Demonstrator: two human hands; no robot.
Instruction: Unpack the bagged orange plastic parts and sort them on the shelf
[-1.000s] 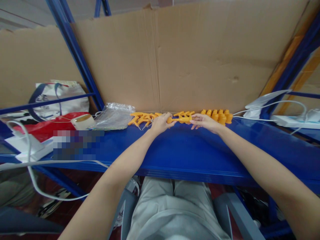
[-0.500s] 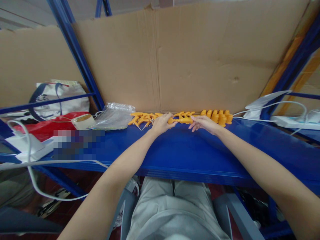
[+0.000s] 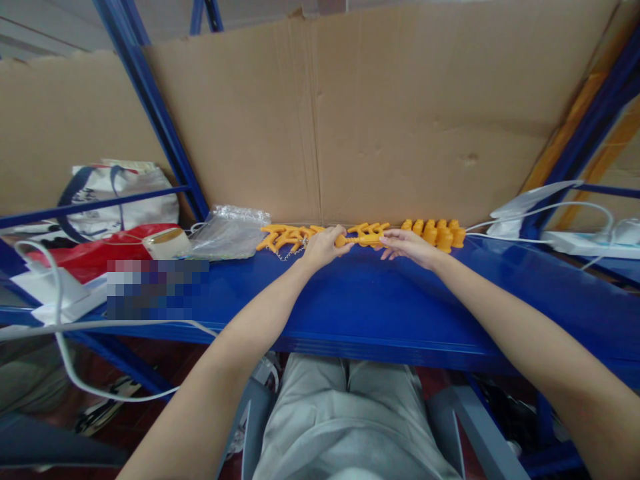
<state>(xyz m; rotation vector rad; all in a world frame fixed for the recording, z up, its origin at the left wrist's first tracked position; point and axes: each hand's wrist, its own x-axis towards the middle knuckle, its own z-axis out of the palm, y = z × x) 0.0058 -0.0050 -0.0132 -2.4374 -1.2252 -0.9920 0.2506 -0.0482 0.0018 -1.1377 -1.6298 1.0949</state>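
Note:
My left hand (image 3: 325, 249) is closed round the left end of a yellow plastic piece with a ridged, screw-like stem. That stem points into a second yellow plastic part (image 3: 369, 239), whose right end my right hand (image 3: 407, 247) pinches between thumb and fingers. The two pieces lie in one line above the blue shelf; whether they are joined is too small to tell. Behind them rests a row of yellow angled pieces (image 3: 379, 227). Left of my left hand is a pile of yellow branching pieces (image 3: 280, 239) with a thin chain (image 3: 290, 255).
Yellow bottle-shaped pieces (image 3: 444, 235) stand in rows right of my right hand. A clear plastic bag (image 3: 233, 233), a red bag (image 3: 105, 250) and white cables lie to the left. Cardboard (image 3: 400, 120) backs the blue shelf (image 3: 380, 307); blue posts (image 3: 155, 107) rise at both sides.
Both hands stay almost in place. The fingers of my right hand have shifted slightly on the yellow part, which has turned a little.

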